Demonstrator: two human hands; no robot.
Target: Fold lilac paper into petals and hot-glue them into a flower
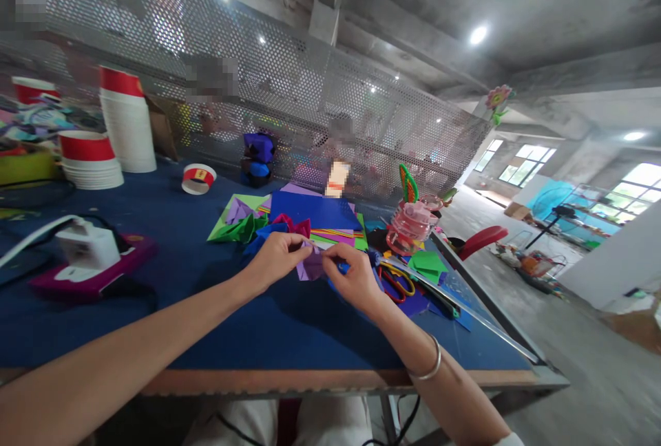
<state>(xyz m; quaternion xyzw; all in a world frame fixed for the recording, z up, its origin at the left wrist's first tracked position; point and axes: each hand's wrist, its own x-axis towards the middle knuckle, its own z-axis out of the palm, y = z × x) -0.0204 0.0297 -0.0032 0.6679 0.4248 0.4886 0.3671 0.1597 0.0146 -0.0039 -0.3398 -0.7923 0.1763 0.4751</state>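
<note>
A piece of folded purple paper [310, 267] is held up above the table between both hands. My left hand [281, 253] pinches its upper left edge with thumb and forefinger. On the other side, my right hand [355, 272] has its fingers closed at the paper's right edge. Just behind the hands lie crumpled folded papers in green [240, 229], blue and magenta [292, 224]. A stack of coloured sheets with a dark blue sheet [317, 210] on top lies beyond them. The fingertips partly cover the purple paper.
Scissors [400, 279] and paper scraps lie right of my hands, near a pink jar [410, 226]. A purple power strip [96, 267] with a white plug sits at left. Stacked paper cups [127, 122] and a single cup [198, 179] stand further back. A perforated metal screen [289, 88] borders the table.
</note>
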